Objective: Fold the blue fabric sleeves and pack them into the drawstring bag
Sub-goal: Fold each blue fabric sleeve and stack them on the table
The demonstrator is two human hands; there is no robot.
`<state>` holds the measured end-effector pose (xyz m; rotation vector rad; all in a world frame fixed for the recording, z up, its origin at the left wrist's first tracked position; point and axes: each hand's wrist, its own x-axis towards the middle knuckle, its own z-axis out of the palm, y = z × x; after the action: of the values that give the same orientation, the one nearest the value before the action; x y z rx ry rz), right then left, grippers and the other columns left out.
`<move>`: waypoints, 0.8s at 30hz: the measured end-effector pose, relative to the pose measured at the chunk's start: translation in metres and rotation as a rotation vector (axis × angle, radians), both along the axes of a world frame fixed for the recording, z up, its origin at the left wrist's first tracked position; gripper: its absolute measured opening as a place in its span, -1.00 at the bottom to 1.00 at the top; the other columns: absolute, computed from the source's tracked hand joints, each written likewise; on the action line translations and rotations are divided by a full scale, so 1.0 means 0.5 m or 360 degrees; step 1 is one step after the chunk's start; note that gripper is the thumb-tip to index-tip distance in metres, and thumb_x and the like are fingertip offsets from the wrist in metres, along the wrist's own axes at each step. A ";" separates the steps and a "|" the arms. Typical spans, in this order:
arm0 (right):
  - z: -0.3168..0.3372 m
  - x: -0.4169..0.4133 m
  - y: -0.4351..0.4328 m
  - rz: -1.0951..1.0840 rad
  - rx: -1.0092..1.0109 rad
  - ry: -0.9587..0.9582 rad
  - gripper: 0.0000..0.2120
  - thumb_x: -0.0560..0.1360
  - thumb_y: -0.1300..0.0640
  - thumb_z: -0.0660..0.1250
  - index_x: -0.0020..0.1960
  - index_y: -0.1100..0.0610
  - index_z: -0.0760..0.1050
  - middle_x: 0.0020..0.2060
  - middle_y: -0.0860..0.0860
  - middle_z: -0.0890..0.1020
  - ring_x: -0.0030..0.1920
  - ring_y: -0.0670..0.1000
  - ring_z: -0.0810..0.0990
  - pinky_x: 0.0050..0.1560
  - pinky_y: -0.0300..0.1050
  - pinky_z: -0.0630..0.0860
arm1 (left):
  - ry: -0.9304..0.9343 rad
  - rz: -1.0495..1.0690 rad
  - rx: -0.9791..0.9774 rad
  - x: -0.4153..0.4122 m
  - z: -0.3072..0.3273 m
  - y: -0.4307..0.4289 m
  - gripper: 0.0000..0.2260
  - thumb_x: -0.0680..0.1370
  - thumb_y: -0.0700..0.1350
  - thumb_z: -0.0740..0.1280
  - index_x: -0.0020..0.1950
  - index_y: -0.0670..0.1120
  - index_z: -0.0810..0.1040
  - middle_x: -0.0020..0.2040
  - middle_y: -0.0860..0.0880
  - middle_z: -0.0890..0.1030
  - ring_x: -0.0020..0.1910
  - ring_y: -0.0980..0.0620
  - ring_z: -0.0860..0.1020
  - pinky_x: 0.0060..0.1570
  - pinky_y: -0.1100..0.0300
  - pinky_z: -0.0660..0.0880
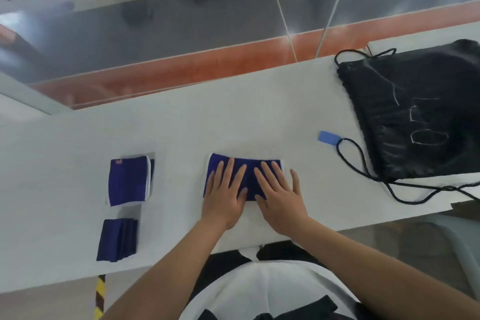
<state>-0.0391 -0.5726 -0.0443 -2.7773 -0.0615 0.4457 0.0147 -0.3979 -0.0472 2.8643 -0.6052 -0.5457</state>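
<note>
Both hands, left point(224, 196) and right point(279, 196), grip nothing, pressing flat on a blue sleeve point(249, 176) on the worktop point(181, 132)

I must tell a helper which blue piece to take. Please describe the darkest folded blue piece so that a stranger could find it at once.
Start at the white table and go to its left end, where two folded blue pieces lie apart from the hands. Take the dark piece nearest the table's front edge. Unlike the piece behind it, it shows no white trim and no small red label.

The white bench point(181, 125) carries three blue sleeves point(249, 176) (two folded at left), a black drawstring bag point(415, 112) and a blue tag point(327, 137).
</note>
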 end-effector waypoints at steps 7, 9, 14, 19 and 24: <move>-0.055 -0.013 -0.001 0.0062 -0.0157 -0.0018 -0.39 0.65 -0.17 -0.04 0.64 0.02 -0.03 0.62 -0.05 0.04 0.62 0.03 -0.06 0.52 0.31 -0.16 | 0.0005 -0.0077 0.0131 0.027 -0.050 0.020 -0.39 0.63 0.22 -0.18 0.63 0.05 -0.22 0.63 0.06 -0.23 0.61 -0.01 -0.25 0.57 -0.04 -0.25; -0.051 -0.015 -0.008 0.0076 -0.0149 0.0004 -0.38 0.65 -0.16 -0.02 0.64 0.03 -0.05 0.63 -0.05 0.02 0.63 0.03 -0.09 0.53 0.33 -0.13 | 0.0011 -0.0050 0.0139 0.036 -0.049 0.032 -0.37 0.61 0.24 -0.22 0.63 0.02 -0.23 0.63 0.05 -0.23 0.61 -0.01 -0.25 0.58 -0.01 -0.23; -0.031 -0.015 0.001 0.0065 -0.0199 0.0038 -0.35 0.62 -0.25 -0.05 0.63 0.02 0.05 0.62 -0.02 0.12 0.62 0.08 0.06 0.51 0.36 -0.10 | 0.0046 -0.0213 0.0205 0.065 -0.028 0.051 -0.41 0.64 0.21 -0.19 0.62 0.04 -0.24 0.65 0.04 -0.19 0.61 -0.03 -0.25 0.56 0.00 -0.29; 0.025 0.033 0.017 0.0320 -0.0213 -0.0104 -0.41 0.57 -0.28 -0.03 0.36 0.02 0.49 0.38 0.03 0.51 0.35 0.20 0.47 0.42 0.30 0.15 | 0.0055 -0.0046 0.0085 0.120 0.013 0.086 -0.40 0.67 0.11 0.12 0.64 0.12 -0.10 0.66 -0.02 -0.14 0.62 -0.08 -0.17 0.56 -0.03 -0.14; 0.028 0.056 0.045 0.0565 -0.0132 -0.0141 -0.33 0.58 -0.27 -0.05 0.59 0.05 0.19 0.62 0.04 0.15 0.62 0.13 0.05 0.51 0.24 -0.09 | 0.0269 0.0524 -0.0227 0.177 0.040 0.084 -0.22 0.50 -0.01 0.41 0.61 0.05 0.04 0.57 -0.06 0.21 0.53 -0.14 0.18 0.44 -0.09 0.27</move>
<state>-0.0109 -0.5500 -0.0304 -2.8711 -0.5755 0.4165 0.1032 -0.3561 -0.0273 2.6680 -0.1346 -0.6495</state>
